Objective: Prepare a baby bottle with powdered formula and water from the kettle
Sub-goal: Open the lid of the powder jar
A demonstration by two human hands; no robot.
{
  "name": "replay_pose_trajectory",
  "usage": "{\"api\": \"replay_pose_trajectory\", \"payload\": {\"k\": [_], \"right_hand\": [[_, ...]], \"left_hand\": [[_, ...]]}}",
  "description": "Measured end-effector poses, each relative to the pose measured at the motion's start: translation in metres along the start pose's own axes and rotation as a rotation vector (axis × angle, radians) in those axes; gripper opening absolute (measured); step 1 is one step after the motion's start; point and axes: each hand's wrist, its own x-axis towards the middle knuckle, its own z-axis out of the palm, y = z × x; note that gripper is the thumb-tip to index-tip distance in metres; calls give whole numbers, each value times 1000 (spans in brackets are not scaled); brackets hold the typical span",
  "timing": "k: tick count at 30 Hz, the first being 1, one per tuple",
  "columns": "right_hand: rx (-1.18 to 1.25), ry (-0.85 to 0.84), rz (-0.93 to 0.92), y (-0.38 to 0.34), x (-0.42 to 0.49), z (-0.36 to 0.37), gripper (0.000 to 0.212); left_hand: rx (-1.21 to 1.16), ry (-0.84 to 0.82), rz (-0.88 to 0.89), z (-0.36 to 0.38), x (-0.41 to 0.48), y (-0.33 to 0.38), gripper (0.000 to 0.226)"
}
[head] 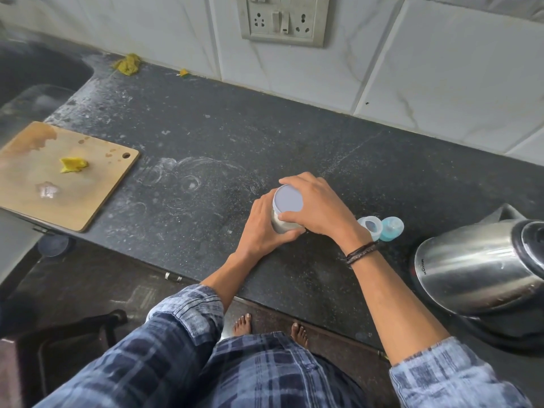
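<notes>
A small steel formula tin [283, 224] with a pale grey lid [288, 198] stands upright on the dark stone counter [206, 160]. My left hand [262, 228] wraps around the tin's body from the left. My right hand [316, 207] grips the lid's rim from the right, fingers curled over it. Just right of my right wrist lie the baby bottle's pale blue parts: a ring-shaped collar [371, 225] and a blue cap or teat piece [391, 228]. A steel electric kettle [482, 266] sits on its black base at the right edge, lid closed.
A wooden cutting board [97, 184] with a yellow scrap and a small clear lump lies at the left. A dark sink [38, 75] is at the far left. A yellow cloth [128, 64] rests by the tiled wall. A wall socket panel [284, 19] is above.
</notes>
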Motion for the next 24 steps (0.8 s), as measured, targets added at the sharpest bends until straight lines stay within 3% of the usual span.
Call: {"api": "replay_pose_trajectory", "payload": {"k": [5, 12, 18, 24], "right_hand": [[45, -54, -4, 0, 0, -5, 84], [46, -33, -22, 3, -1, 1, 78], [72, 60, -7, 1, -2, 9, 69], [103, 92, -30, -3, -2, 5, 73]], "left_hand": [[17, 6, -2, 0, 1, -2, 96], [5, 19, 16, -1, 1, 3, 94], [15, 17, 18, 0, 1, 2, 93], [31, 27, 22, 0, 1, 2, 91]]}}
